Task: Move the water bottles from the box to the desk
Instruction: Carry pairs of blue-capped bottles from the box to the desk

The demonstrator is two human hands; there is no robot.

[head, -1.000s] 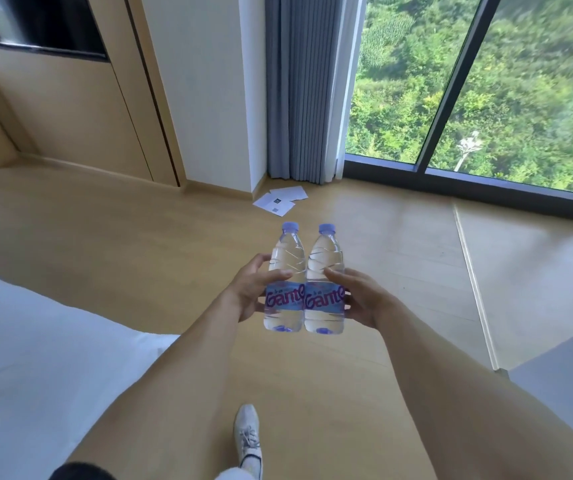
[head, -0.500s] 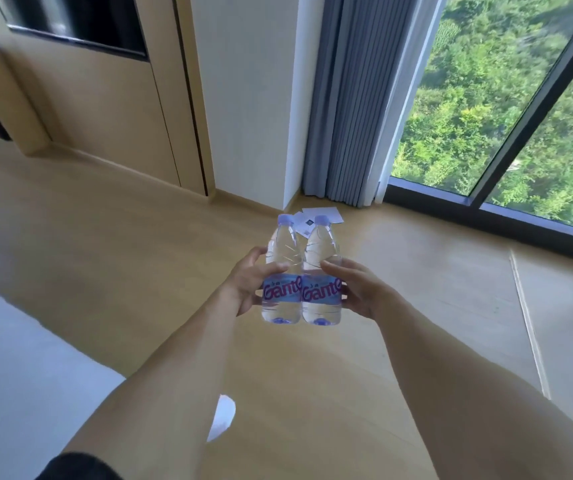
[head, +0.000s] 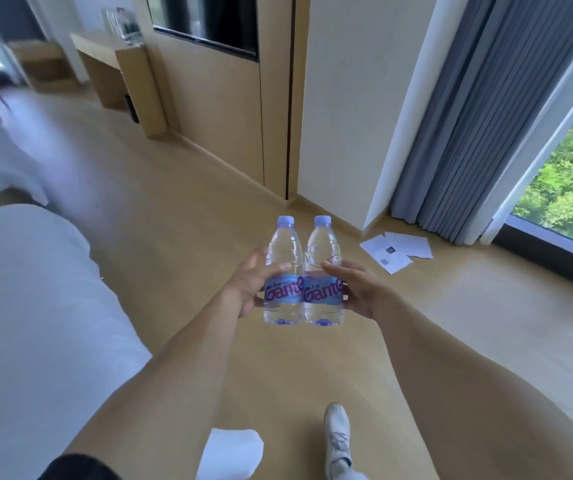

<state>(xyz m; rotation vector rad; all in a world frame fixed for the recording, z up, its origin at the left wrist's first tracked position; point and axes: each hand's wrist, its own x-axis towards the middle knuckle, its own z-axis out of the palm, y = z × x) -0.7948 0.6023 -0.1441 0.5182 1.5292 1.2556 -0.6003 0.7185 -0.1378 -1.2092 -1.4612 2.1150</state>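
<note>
Bottles: two clear water bottles, the left bottle (head: pixel 283 271) and the right bottle (head: pixel 323 271), are held upright and touching side by side in mid-air above the wooden floor (head: pixel 188 216); each carries a pale lilac cap and a blue label with pink lettering.
Left hand: the left hand (head: pixel 248 284) grips the left bottle from its outer side, thumb across the front just above the label, fingers curled behind.
Right hand: the right hand (head: pixel 359 289) grips the right bottle from its outer side, thumb on the front above the label, fingers wrapped behind.
Beyond the bottles: white paper sheets (head: pixel 395 251) lie on the floor to the right of the bottles, near the foot of a grey curtain (head: pixel 479 116).
Left of the bottles: a bed with white bedding (head: pixel 28 306).
Far left, beyond the bottles: a wooden desk (head: pixel 118 60) against the wall.
Below the bottles: a white shoe (head: pixel 337 438) on the floor.
</note>
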